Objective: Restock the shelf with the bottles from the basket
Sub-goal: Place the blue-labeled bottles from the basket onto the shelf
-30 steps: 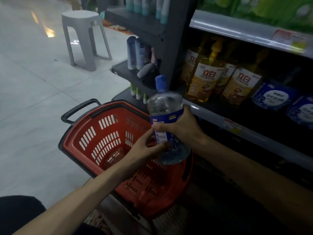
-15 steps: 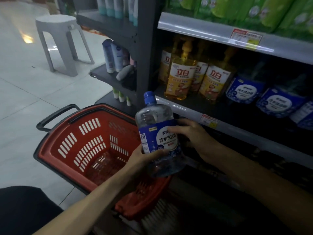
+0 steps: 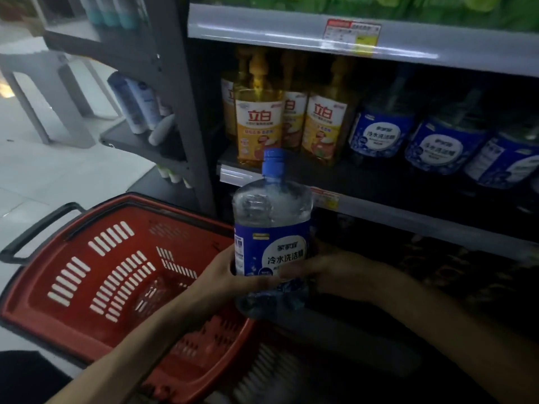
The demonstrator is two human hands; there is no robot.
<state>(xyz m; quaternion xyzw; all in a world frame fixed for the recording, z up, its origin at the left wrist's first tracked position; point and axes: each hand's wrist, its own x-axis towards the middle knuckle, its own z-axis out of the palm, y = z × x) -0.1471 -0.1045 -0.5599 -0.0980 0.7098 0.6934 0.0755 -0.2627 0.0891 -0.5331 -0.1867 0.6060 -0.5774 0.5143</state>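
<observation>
L hand [image 3: 230, 275] & R hand [image 3: 329, 275] grasp bottle [image 3: 271, 228] low on body. Risk: top-heavy tilt, or cap striking shelf [image 3: 408, 217] edge on lift.

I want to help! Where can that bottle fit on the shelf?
A bare strip of shelf lies in front of the blue-label bottles, before the edge. The left end is crowded with yellow bottles.

A clear bottle [image 3: 272, 217] wears a blue label reading 冷水洗洁精 in white. On the shelf [image 3: 408, 218], the yellow bottles [image 3: 258, 121] read 立白 in red; the blue-labelled bottles [image 3: 379, 135] show the same 冷水洗洁精. The price tags [image 3: 353, 33] are too blurred to read.
</observation>
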